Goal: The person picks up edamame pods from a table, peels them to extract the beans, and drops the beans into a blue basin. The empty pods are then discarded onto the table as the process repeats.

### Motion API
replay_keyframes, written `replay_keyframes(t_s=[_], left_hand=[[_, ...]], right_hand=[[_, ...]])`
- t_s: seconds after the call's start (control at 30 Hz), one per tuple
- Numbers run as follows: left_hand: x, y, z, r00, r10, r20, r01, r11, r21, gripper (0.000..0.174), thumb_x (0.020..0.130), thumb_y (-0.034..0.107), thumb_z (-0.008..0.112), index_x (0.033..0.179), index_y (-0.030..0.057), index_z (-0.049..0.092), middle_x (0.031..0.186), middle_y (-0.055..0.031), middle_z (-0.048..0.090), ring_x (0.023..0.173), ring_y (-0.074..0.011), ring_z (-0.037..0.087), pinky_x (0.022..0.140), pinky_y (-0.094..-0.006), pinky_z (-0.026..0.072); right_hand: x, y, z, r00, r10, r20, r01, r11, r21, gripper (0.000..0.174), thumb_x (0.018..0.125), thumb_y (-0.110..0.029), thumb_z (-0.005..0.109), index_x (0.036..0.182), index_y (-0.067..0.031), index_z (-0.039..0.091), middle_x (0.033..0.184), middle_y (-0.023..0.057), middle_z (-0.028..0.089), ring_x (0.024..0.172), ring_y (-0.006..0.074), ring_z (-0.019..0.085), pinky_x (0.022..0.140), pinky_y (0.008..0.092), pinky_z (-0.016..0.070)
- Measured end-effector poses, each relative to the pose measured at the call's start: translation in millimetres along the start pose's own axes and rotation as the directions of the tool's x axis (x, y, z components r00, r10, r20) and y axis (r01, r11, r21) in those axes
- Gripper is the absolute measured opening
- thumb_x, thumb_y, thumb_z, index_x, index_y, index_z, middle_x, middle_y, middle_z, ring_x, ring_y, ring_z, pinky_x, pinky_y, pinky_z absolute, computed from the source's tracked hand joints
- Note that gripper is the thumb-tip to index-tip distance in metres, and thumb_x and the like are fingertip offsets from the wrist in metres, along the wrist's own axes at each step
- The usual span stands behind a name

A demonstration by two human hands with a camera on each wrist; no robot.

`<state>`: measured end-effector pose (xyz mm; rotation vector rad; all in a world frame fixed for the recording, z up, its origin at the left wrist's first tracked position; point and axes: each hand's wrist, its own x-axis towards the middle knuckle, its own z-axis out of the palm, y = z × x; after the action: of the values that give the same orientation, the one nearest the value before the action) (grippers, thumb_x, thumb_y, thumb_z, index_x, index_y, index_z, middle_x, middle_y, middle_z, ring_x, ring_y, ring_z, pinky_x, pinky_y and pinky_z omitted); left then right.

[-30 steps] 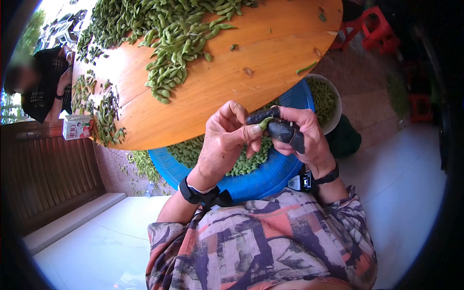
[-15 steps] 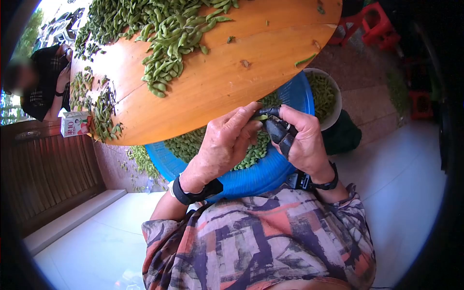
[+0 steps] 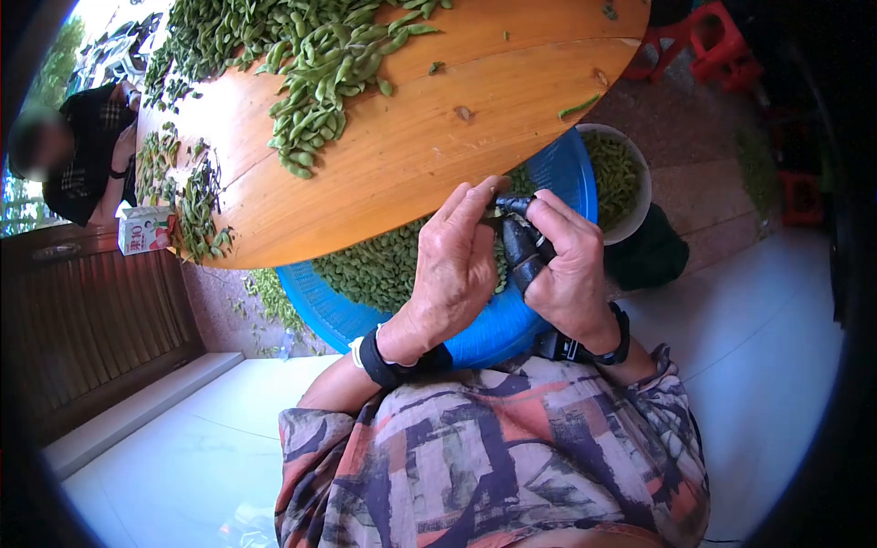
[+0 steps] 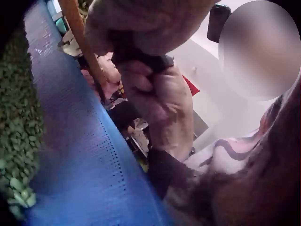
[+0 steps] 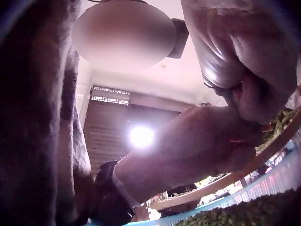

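Both hands meet above the blue basin [image 3: 475, 342] in the head view. My left hand [image 3: 449, 263] has its fingers bent toward the right fingertips, pinching a green pod [image 3: 497, 213] that is mostly hidden. Black coverings [image 3: 521, 251] wrap fingers of my right hand [image 3: 568, 269], which grips the pod from the other side. Shelled green beans [image 3: 370, 274] lie in the basin beneath. In the left wrist view the beans [image 4: 19, 127] are beside the blue wall [image 4: 80, 136]; the pod cannot be seen in either wrist view.
A wooden table [image 3: 411, 146] bears a heap of pods [image 3: 315, 91], with darker scraps [image 3: 198, 205] and a carton [image 3: 144, 230] at its left. A pale bowl [image 3: 643, 187] of green pieces stands right of the basin. Red stools [image 3: 722, 50] and a seated person [image 3: 87, 155] are farther off.
My left hand has turned over the pod, its back now facing up, and its fingertips have moved slightly up. The right hand has tilted more upright, and the pod is more hidden.
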<state>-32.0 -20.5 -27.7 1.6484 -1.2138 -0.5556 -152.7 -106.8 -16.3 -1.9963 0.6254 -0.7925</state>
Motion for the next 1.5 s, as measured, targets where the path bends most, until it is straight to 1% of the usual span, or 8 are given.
replay_keyframes(t_s=[0.17,0.27,0.37,0.47,0.83,1.0,1.13,1.5], left_hand=[[3,12,-20,0.931,-0.287,0.225,0.337,0.913,-0.231,0.042,0.092,-0.002,0.040,0.132,-0.0014,0.052,0.083,-0.0082,0.063,0.080,-0.0105,0.060,0.075,-0.0271,0.0488],[12,29,-51,0.813,-0.344,0.469,0.445,0.888,-0.119,0.039,0.090,-0.002,0.050,0.129,-0.0027,0.054,0.074,-0.0064,0.065,0.072,-0.0119,0.063,0.072,-0.0273,0.0517],[34,17,-76,0.962,-0.200,0.185,0.152,0.958,0.244,0.024,0.088,0.002,0.058,0.110,-0.0002,0.067,0.074,-0.0093,0.069,0.066,-0.0120,0.065,0.064,-0.0285,0.0519],[73,-11,-87,0.988,0.121,-0.091,-0.055,0.848,0.527,0.013,0.085,0.010,0.067,0.093,0.0005,0.070,0.074,-0.0140,0.067,0.064,-0.0262,0.066,0.061,-0.0353,0.0504],[112,-37,-92,0.989,0.137,-0.056,-0.053,0.684,0.728,0.012,0.080,0.010,0.066,0.087,0.0010,0.067,0.086,-0.0161,0.067,0.075,-0.0345,0.065,0.069,-0.0422,0.0508],[85,8,-79,0.991,-0.132,0.027,0.127,0.984,0.121,0.005,0.083,0.002,0.068,0.088,0.0004,0.066,0.083,-0.0075,0.068,0.068,-0.0121,0.064,0.061,-0.0272,0.0509],[45,20,-56,0.968,-0.177,0.180,0.240,0.866,-0.439,0.005,0.086,-0.003,0.068,0.090,-0.0020,0.064,0.077,-0.0048,0.066,0.070,-0.0100,0.063,0.062,-0.0240,0.0529],[9,4,-29,0.979,-0.184,-0.089,0.103,0.821,-0.561,0.011,0.087,-0.006,0.066,0.096,-0.0026,0.061,0.080,-0.0069,0.066,0.068,-0.0112,0.062,0.060,-0.0251,0.0518]], right_hand=[[-4,12,-30,0.916,0.334,0.221,-0.385,0.885,0.261,0.009,0.082,-0.003,0.056,0.089,-0.0018,0.061,0.073,0.0076,0.055,0.064,0.0174,0.057,0.058,0.0313,0.0436],[-13,28,-76,0.936,0.349,0.052,-0.337,0.842,0.421,0.043,0.093,-0.046,0.056,0.098,-0.0043,0.067,0.074,-0.0038,0.061,0.063,0.0012,0.056,0.054,0.0179,0.0434],[-2,37,-116,0.959,0.271,-0.088,-0.284,0.893,-0.350,0.030,0.087,0.002,0.056,0.116,0.0024,0.063,0.093,0.0115,0.072,0.086,0.0179,0.067,0.079,0.0304,0.0500],[-2,47,-128,0.923,0.368,-0.113,-0.384,0.860,-0.336,0.032,0.086,0.005,0.054,0.116,0.0019,0.063,0.092,0.0155,0.071,0.087,0.0179,0.067,0.079,0.0307,0.0499],[18,16,-80,0.987,0.161,-0.020,-0.162,0.976,-0.144,0.026,0.080,0.004,0.055,0.105,0.0003,0.065,0.074,0.0173,0.060,0.066,0.0204,0.059,0.066,0.0329,0.0473],[28,0,-53,0.948,0.294,0.125,-0.314,0.929,0.197,0.036,0.086,0.000,0.051,0.118,-0.0041,0.066,0.067,0.0007,0.055,0.061,0.0071,0.051,0.058,0.0240,0.0424],[33,-9,-33,0.872,0.352,0.340,-0.483,0.727,0.487,0.038,0.090,-0.007,0.049,0.126,-0.0045,0.063,0.063,-0.0059,0.051,0.055,0.0006,0.045,0.049,0.0185,0.0358],[23,-8,-13,0.850,0.347,0.396,-0.516,0.696,0.499,0.034,0.090,-0.007,0.050,0.120,-0.0040,0.065,0.062,-0.0060,0.051,0.054,0.0010,0.046,0.048,0.0194,0.0362]])
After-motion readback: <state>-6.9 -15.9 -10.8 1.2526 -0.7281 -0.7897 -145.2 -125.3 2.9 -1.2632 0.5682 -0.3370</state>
